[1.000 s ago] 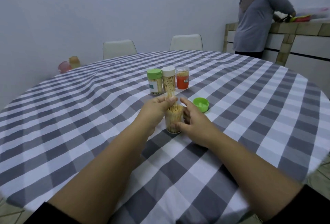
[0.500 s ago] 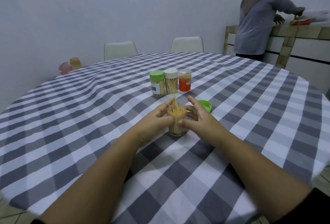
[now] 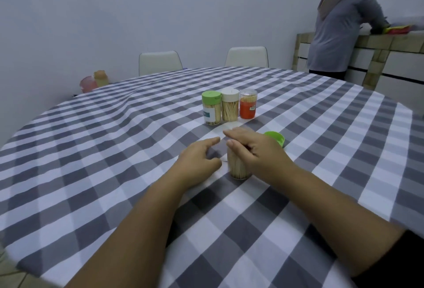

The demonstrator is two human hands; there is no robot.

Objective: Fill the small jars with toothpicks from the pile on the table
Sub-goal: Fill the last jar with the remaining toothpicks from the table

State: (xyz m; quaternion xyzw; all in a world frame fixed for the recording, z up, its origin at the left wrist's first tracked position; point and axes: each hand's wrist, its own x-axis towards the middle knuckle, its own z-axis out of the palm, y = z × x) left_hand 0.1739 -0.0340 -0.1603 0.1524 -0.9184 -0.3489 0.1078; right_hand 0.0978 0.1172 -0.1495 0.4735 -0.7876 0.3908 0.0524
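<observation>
Checked cloth covers the desk (image 3: 114,150); my right hand (image 3: 257,150) caps the open jar (image 3: 238,168), grip curled over its toothpicks, pressing them level; left hand (image 3: 197,161) loose alongside, holding nothing.

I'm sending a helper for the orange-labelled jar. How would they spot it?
On the checked tablecloth, three jars stand in a row beyond the hands. The orange-labelled jar is at the right end, with a clear lid; its neighbours have green and white caps.
</observation>
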